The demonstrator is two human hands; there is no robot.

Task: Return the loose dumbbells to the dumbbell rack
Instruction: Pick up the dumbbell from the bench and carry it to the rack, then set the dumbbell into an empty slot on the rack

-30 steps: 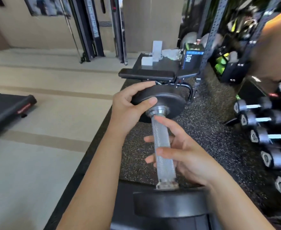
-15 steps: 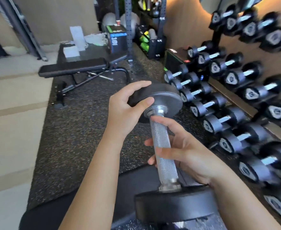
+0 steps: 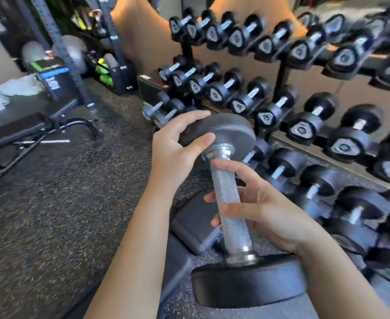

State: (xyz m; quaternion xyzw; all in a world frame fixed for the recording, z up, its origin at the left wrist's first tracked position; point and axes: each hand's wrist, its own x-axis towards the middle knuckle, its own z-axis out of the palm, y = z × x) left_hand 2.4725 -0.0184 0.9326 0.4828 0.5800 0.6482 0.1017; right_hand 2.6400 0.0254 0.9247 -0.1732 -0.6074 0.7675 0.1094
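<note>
Held upright before the crowded, tiered dumbbell rack (image 3: 280,74), just above the speckled rubber floor (image 3: 51,203): a loose round-headed dumbbell (image 3: 229,203), upper head gripped by the left hand (image 3: 173,148) for steadiness, knurled handle clasped by the right hand (image 3: 265,212), likely bearing the weight.

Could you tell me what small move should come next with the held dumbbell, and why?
Probably carry the dumbbell rightward toward the rack: the left hand holds its far head, the right hand grips its handle, and it is not yet shelved.
</note>
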